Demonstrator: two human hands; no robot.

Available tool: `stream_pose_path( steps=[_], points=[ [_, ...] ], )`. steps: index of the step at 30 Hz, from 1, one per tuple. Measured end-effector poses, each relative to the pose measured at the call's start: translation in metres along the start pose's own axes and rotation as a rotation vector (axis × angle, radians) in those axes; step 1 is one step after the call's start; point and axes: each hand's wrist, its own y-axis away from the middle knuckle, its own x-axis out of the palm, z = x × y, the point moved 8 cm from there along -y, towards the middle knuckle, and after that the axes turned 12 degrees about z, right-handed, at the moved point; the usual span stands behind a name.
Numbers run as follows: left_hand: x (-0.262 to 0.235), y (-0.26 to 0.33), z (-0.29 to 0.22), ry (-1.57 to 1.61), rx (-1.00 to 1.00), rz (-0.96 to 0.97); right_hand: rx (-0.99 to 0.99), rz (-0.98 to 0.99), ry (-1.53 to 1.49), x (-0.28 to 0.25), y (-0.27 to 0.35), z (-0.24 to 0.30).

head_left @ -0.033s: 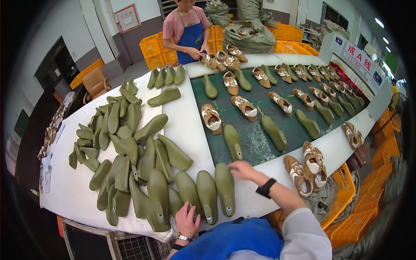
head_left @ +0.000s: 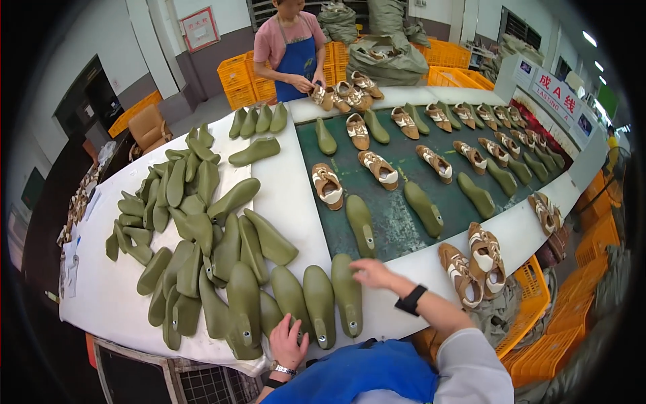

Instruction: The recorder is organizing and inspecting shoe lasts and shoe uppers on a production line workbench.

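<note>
A row of olive green shoe lasts lies at the near edge of the white table point(head_left: 296, 182). My left hand point(head_left: 288, 343) rests with spread fingers on the heel end of one of these lasts point(head_left: 291, 296). My right hand point(head_left: 369, 273), a black band on its wrist, lies flat with its fingertips on the toe of the rightmost last point(head_left: 347, 296). Neither hand is closed around anything.
A big heap of green lasts point(head_left: 195, 222) covers the table's left half. The dark green belt point(head_left: 397, 229) carries single lasts and brown-and-white shoes point(head_left: 328, 183). Two shoes point(head_left: 474, 262) sit near my right arm. A person in a blue apron point(head_left: 293, 50) handles shoes at the far end. Orange crates point(head_left: 552, 316) stand around.
</note>
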Motion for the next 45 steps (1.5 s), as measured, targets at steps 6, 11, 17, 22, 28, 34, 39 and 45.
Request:
stream_pose_path(
  steps=[6,11,17,22,28,34,39,45],
  points=[
    [-0.002,0.008,-0.001,-0.009,-0.016,-0.014,0.038,0.013,0.114,0.060,0.029,0.084],
    [-0.011,0.003,-0.002,0.047,0.001,-0.059,0.140,-0.102,0.146,0.070,0.021,0.077],
    [-0.023,0.022,0.017,0.232,-0.089,-0.172,0.177,-0.132,0.118,0.061,0.021,0.083],
    [0.042,0.068,0.091,0.788,-0.557,-0.024,0.162,-0.130,0.064,0.068,0.021,0.078],
    [0.058,0.042,0.095,0.781,-0.636,0.276,0.210,-0.180,0.074,0.061,0.028,0.073],
    [0.067,0.005,0.073,0.759,-0.477,0.363,0.270,-0.217,0.188,0.043,0.038,0.057],
    [-0.048,-0.020,0.042,0.168,-0.170,-0.125,0.270,-0.258,0.197,0.039,0.045,0.053],
    [0.006,-0.004,0.124,0.461,-0.412,-0.085,0.261,-0.270,0.214,0.042,0.043,0.058]
  ],
)
